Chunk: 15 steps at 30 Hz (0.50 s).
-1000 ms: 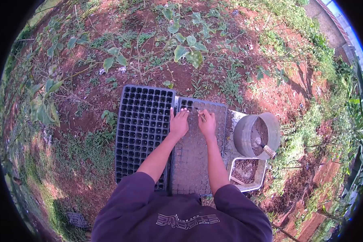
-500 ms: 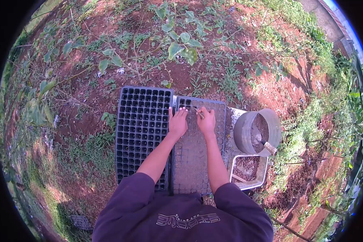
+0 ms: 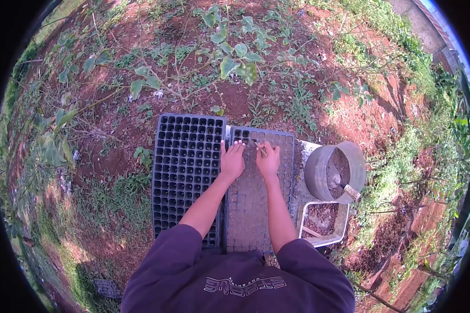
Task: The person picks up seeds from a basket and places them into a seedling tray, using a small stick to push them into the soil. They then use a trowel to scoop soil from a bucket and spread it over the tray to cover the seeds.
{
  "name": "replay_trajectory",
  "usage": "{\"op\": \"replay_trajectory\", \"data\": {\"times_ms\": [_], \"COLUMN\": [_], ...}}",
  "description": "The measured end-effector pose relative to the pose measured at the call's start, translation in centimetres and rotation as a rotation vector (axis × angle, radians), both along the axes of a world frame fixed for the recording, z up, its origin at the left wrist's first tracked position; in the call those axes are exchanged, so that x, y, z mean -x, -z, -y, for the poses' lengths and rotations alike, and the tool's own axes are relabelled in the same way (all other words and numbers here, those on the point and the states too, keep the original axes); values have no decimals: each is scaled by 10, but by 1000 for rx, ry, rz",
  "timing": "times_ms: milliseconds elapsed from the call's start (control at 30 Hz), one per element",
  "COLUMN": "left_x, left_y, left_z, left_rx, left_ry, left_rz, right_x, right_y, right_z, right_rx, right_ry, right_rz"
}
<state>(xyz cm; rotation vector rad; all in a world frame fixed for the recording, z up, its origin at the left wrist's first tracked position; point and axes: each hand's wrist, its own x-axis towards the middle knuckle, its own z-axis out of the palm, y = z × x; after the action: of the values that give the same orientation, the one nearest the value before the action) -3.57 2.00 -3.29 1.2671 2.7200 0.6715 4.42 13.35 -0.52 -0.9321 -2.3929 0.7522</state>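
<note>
A seedling tray filled with brown soil lies in front of me, a few dark, deeper cells showing at its far left corner. My left hand rests palm down on its left edge, fingers stretched toward those cells. Over the tray's far part, my right hand pinches a thin stick-like tool. Its tip points up and left toward the soil cells; its exact kind is too small to make out. Close on the left is a second black seedling tray with deep dark cells.
A round bucket of soil stands at the right, with a tool's handle leaning over its rim. Nearer me is a white rectangular basin holding brown material and a stick. Leafy plants grow beyond the trays.
The whole view has shifted slightly. Both hands keep nearly the same places on the soil-filled tray, the right one still pinching the stick-like tool.
</note>
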Motion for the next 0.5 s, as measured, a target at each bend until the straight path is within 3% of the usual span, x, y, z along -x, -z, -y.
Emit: {"op": "replay_trajectory", "data": {"times_ms": [500], "left_x": [1], "left_y": [-4], "left_z": [2], "left_rx": [37], "left_ry": [24], "left_rz": [0], "right_x": [-3], "right_y": [8], "right_z": [1], "right_rx": [-4], "right_ry": [-55], "right_rz": [-92]}}
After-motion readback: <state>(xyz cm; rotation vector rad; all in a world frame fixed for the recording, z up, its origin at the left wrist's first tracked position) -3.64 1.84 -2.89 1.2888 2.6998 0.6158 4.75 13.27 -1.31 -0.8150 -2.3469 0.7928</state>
